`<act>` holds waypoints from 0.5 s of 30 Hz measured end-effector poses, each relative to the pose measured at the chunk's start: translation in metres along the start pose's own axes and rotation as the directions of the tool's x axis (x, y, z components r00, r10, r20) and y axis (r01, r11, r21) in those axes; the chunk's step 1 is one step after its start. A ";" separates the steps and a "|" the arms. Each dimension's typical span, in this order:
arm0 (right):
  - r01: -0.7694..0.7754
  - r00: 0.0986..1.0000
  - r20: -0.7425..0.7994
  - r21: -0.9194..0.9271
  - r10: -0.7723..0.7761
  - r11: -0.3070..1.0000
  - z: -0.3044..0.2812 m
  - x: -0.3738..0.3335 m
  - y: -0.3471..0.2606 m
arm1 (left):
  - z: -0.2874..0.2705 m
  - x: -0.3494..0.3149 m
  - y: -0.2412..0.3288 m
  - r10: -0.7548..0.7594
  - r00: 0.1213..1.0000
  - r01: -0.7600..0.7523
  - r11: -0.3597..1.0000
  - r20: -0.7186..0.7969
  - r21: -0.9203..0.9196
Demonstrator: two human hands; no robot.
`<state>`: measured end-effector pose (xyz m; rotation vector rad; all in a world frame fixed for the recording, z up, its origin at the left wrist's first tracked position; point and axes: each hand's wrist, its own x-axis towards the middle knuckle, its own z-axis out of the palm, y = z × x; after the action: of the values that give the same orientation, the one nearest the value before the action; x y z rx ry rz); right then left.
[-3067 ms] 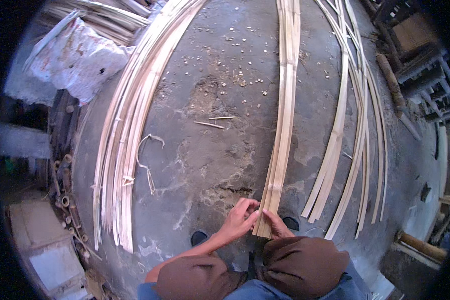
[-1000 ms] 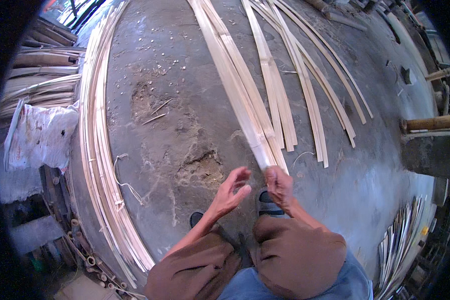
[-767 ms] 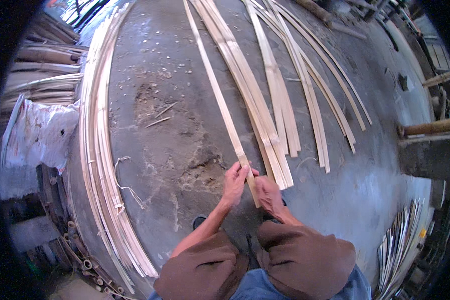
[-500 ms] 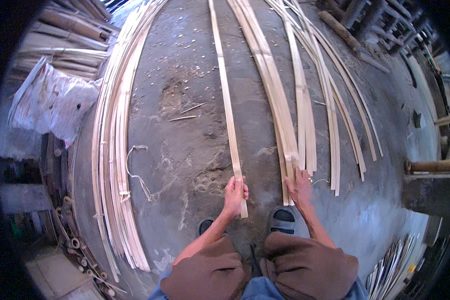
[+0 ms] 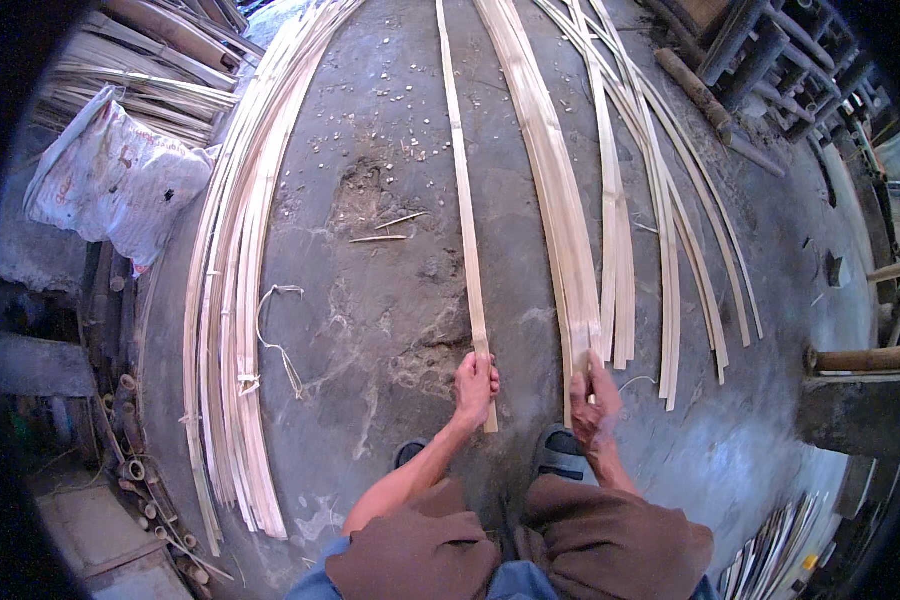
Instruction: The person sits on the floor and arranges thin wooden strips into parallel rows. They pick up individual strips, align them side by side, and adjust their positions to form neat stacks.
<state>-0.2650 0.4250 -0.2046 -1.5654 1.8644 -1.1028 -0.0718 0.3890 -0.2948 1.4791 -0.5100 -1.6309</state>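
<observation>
A single long bamboo strip (image 5: 465, 220) runs away from me over the floor. My left hand (image 5: 477, 388) is closed round its near end, which sticks out a little below the fist. Just to the right lies a bundle of flat pale bamboo strips (image 5: 562, 225). My right hand (image 5: 596, 405), a bit smeared by motion, is closed on the near end of that bundle, thumb on top. Which of its strips the fingers enclose is partly hidden. Further right, more loose bamboo strips (image 5: 667, 290) fan out, some crossing each other at the far end.
A tied bundle of bamboo strips (image 5: 232, 300) lies to the left, with a loose cord (image 5: 282, 350) beside it. Beyond it are a white sack (image 5: 120, 185) and stacked bamboo. Dark wooden frames (image 5: 770, 70) stand far right. Thin slats (image 5: 775, 545) lie at lower right. My sandals are below my hands.
My right hand has shifted slightly down and turned, its fingers now wrapped round the bundle's end. The left hand keeps its grip on the single strip. The whole view has shifted a little.
</observation>
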 end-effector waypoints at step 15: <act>0.110 0.971 0.200 0.096 -0.127 0.989 0.074 -0.034 0.039 | -0.001 -0.007 -0.019 -0.051 0.993 0.043 0.996 0.102 0.072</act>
<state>-0.2225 0.4378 -0.2837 -1.6912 1.5867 -1.0128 -0.0775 0.4055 -0.3056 1.4721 -0.5998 -1.7499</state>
